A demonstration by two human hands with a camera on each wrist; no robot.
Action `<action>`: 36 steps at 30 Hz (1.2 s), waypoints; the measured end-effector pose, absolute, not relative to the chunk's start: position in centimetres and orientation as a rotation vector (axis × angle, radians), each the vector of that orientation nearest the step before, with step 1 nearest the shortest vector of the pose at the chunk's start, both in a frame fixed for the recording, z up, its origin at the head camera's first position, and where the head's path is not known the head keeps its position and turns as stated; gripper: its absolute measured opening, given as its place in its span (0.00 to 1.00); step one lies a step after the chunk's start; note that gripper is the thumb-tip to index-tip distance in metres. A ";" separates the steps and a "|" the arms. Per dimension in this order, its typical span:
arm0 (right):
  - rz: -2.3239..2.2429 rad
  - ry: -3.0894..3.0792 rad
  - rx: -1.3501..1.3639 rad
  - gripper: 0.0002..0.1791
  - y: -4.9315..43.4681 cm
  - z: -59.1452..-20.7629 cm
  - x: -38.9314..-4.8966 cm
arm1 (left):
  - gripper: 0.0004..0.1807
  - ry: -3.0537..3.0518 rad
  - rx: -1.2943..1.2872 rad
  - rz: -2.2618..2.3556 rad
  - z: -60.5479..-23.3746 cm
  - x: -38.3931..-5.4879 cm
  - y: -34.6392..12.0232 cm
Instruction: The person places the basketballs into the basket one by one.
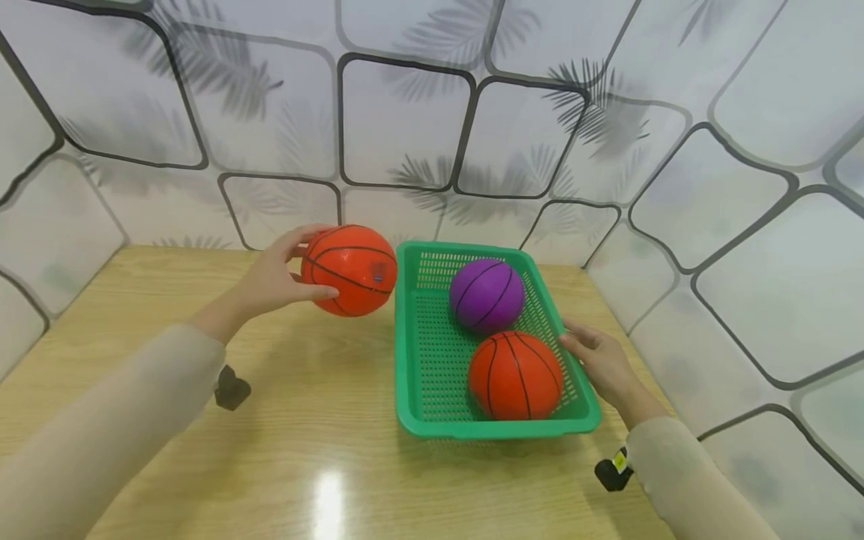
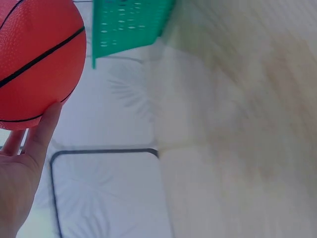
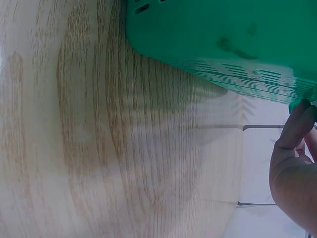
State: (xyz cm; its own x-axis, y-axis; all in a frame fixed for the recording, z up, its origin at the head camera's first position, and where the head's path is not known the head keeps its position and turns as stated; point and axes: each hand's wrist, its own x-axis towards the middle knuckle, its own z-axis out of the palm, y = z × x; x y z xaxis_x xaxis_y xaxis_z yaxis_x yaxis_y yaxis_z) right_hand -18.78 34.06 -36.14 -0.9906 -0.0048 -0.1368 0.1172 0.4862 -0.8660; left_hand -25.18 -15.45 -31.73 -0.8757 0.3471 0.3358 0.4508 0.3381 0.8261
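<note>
My left hand (image 1: pixel 273 277) grips an orange-red toy basketball (image 1: pixel 349 270) with black lines, thumb on the near side. The ball is held just left of a green plastic basket (image 1: pixel 403 352); in the left wrist view fingers (image 2: pixel 42 131) press against its underside. Inside the basket lie a purple ball (image 1: pixel 487 295) at the back and a second orange-red basketball (image 1: pixel 516 376) at the front right. My right hand (image 1: pixel 604 364) holds the basket's right rim between thumb and fingers. Seen from the right wrist, those fingers (image 3: pixel 297 124) curl at the rim, partly cut off by the frame edge.
The basket stands on a light wood-grain table (image 1: pixel 304 435). A patterned wall (image 1: pixel 405 120) rises behind the table, with further panels along the left and right sides. Both wrists carry small black devices below the sleeves.
</note>
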 end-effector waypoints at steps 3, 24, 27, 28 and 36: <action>-1.535 2.592 0.104 0.36 34.1 -36.1 -18.7 | 0.47 -2.491 -0.733 -1.574 -30.7 -25.5 -14.7; -1.583 2.571 0.091 0.35 34.2 -36.3 -18.9 | 0.46 -2.436 -1.003 -1.563 -27.7 -26.9 -7.4; -1.587 2.567 0.088 0.35 34.1 -36.3 -18.9 | 0.46 -2.472 -1.007 -1.527 -28.0 -26.9 -6.6; -1.582 2.570 0.088 0.35 34.1 -36.2 -18.9 | 0.46 -2.491 -1.010 -1.504 -28.1 -27.0 -6.3; -1.577 2.576 0.080 0.34 34.1 -36.1 -18.8 | 0.47 -2.593 -1.109 -1.287 -29.3 -27.1 -4.5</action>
State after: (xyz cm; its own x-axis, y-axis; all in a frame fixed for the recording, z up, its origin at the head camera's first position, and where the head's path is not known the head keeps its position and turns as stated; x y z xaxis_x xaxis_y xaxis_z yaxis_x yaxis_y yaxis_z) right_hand -18.84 34.09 -36.15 -0.9914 -0.0178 -0.1296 0.1073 0.4558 -0.8836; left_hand -27.08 -4.47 -29.28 -0.7435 0.5809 0.3314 0.6152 0.3997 0.6795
